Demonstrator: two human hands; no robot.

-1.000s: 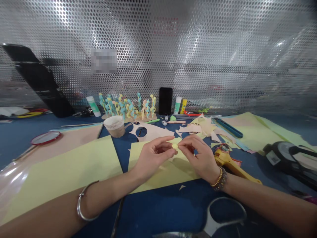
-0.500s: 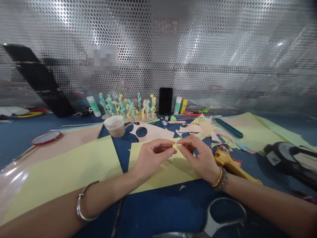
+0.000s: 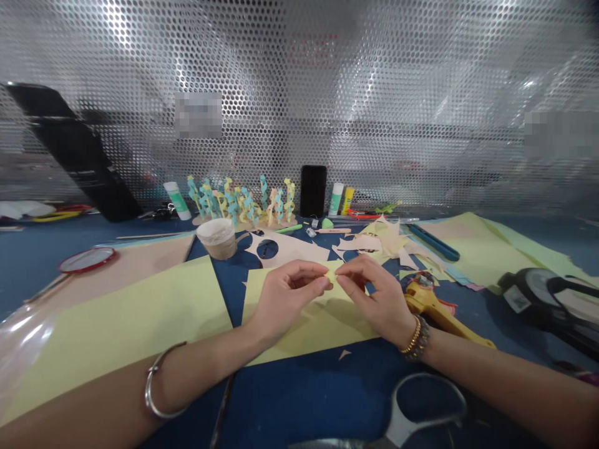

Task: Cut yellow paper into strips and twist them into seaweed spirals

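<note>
No wording is coming through legibly: the white label [image 3: 517,299] on the black device [image 3: 543,313] at right, the leftmost green-and-white tube [image 3: 176,201] and the far-left black panel [image 3: 70,149] are showing only unreadable marks.

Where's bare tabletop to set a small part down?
Best: blue tabletop between the yellow sheet, the dark stick and the scissors, barring one paper scrap. Second: left, between the red-rimmed disc and the black stand. Crowded: beyond the left hand (cup, cut pink sheet) and beside the right hand (paper scraps, yellow tool).
</note>
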